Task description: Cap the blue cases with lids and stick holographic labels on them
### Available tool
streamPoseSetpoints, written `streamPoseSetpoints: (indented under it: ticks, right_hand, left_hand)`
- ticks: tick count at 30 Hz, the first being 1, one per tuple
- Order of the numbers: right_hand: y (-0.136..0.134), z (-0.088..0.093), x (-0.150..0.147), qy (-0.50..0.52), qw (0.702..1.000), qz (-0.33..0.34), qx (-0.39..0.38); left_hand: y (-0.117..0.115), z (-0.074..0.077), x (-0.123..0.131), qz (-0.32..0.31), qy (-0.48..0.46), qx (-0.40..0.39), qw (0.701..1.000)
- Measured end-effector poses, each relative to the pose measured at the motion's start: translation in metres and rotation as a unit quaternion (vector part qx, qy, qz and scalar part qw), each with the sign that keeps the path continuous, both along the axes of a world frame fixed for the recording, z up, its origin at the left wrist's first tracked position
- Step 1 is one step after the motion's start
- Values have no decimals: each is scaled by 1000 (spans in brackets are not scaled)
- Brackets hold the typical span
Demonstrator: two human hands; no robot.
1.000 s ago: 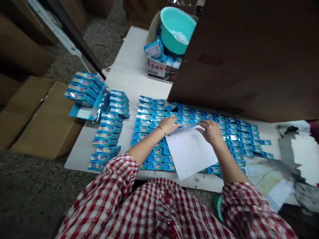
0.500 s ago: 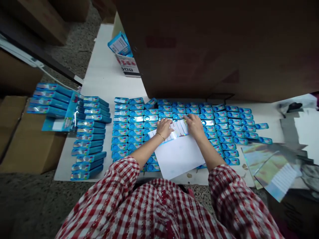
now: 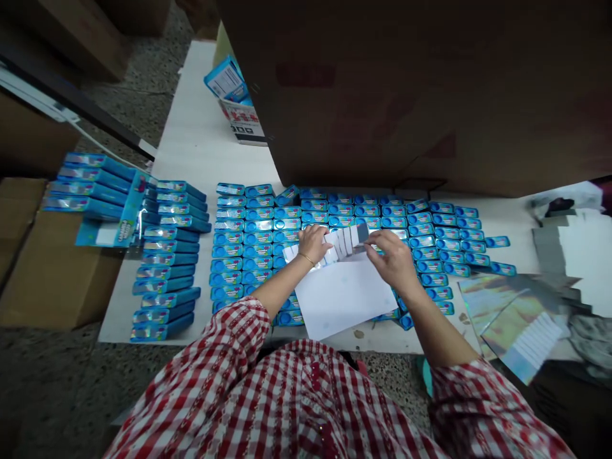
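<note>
Rows of small blue boxes (image 3: 258,237) cover the white table (image 3: 201,153). A white sheet (image 3: 342,294) lies on top of them in front of me. My left hand (image 3: 313,244) presses down on the sheet's upper left edge, fingers curled over a strip of small white stickers (image 3: 342,244). My right hand (image 3: 394,258) pinches the right end of that strip, where a grey piece (image 3: 362,233) lifts off the sheet. Both sleeves are red and white check.
A large brown carton (image 3: 411,95) stands at the back of the table. Stacks of blue boxes (image 3: 172,255) and a taller bundle (image 3: 98,191) sit at the left. Shiny sticker sheets (image 3: 516,312) lie at the right. Flat cardboard (image 3: 52,274) rests on the floor.
The view swung right, hiding the teal bowl. My hands moved from the sheet's top edge to a sticker strip, and my right hand has peeled its right end upward.
</note>
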State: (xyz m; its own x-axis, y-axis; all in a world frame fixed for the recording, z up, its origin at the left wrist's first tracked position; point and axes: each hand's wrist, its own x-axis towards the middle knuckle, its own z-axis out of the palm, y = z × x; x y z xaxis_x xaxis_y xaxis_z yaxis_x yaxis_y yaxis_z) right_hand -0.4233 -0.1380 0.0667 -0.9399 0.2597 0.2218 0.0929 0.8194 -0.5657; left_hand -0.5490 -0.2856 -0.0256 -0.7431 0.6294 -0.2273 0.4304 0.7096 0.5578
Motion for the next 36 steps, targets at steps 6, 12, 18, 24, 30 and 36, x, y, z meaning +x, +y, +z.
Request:
streamPoseSetpoints:
  ticks: [6,12,18,24,30,36]
  right_hand:
    - [-43,50,-24,29,923,-138,-359]
    - [-117,29,-64,4,813,-183,-553]
    - [-207,-6,-86,-25,763,-217,-609]
    - [-286,-67,-122,32,821,-256,-509]
    - [-308,-93,-168,-27,925,-250,-285]
    - [-311,-107,-184,-60,952,-252,-165]
  left_hand:
    - [-28,27,0,130,-195,269,934]
    - [-101,59,-1,250,-402,465,748]
    - [-186,44,-16,366,-355,464,725]
    - [-263,21,-55,387,-280,414,775]
    - [-276,-4,-113,389,-210,324,836]
    - [-272,-29,-138,384,-192,292,855]
